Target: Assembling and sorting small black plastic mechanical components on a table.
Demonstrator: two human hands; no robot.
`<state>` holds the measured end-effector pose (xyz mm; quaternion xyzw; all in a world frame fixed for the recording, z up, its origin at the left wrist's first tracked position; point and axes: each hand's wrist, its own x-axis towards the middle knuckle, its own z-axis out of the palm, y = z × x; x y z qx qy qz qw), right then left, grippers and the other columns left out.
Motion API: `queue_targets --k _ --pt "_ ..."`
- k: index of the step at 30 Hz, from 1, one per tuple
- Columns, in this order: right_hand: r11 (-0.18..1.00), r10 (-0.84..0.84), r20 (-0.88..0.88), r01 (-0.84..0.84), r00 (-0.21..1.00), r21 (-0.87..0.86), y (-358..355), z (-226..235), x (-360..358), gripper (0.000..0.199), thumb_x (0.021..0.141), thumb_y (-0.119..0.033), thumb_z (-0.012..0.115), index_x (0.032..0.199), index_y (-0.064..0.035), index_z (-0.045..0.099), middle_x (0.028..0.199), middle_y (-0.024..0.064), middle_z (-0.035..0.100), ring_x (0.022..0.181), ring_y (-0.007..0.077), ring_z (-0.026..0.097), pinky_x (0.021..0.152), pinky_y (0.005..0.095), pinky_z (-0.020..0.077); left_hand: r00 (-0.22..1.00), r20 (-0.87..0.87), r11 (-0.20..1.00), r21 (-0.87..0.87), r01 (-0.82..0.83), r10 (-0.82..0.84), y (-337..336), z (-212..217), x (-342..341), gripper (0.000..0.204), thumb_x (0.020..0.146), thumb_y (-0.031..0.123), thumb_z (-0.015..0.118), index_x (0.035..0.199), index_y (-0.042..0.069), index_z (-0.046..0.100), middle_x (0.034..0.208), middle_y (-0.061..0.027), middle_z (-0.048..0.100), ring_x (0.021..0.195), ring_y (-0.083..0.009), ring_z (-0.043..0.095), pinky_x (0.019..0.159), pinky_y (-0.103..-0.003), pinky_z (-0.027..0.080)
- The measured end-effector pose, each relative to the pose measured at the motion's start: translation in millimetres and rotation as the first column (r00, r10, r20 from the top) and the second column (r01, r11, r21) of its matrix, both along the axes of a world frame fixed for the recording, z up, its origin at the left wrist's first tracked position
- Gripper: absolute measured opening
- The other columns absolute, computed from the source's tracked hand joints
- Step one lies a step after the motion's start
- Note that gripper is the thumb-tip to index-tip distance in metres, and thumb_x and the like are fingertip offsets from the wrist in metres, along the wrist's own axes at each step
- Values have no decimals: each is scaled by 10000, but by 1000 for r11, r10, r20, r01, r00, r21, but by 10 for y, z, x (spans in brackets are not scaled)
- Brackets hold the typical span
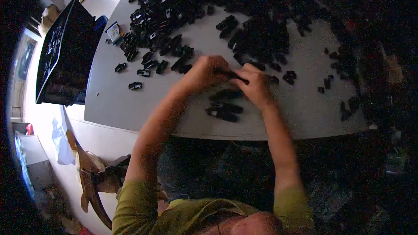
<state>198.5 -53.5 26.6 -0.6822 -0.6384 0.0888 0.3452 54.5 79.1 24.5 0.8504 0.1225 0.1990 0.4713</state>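
My left hand (pixel 205 73) and my right hand (pixel 256 86) meet above the middle of the table. Between them they grip a slim black plastic piece (pixel 231 75), its exact kind too dark and blurred to make out. The fingers of both hands are closed round it. Just nearer to me, several elongated black pieces (pixel 224 110) lie side by side on the tabletop. Past my left hand spreads a heap of small black plastic parts (pixel 152 17), some with shiny faces. Beyond my right hand is another pile of dark pieces (pixel 263 39).
The pale table (pixel 124 106) has a curved near edge. A large black bin or case (pixel 69 56) stands against its left side. A small blue and white packet (pixel 114 33) lies by the left heap. Loose black bits (pixel 321 89) are scattered at right. A wooden chair part (pixel 89 174) is lower left.
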Motion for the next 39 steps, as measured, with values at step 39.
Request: queue_targets --k 39 --pt "987 -134 -128 144 983 73 -206 139 218 253 635 47 687 863 -24 606 896 82 600 893 216 571 770 306 460 999 24 989 145 -29 26 -74 -11 86 196 654 55 675 809 10 564 826 -136 555 804 -324 550 682 -364 452"
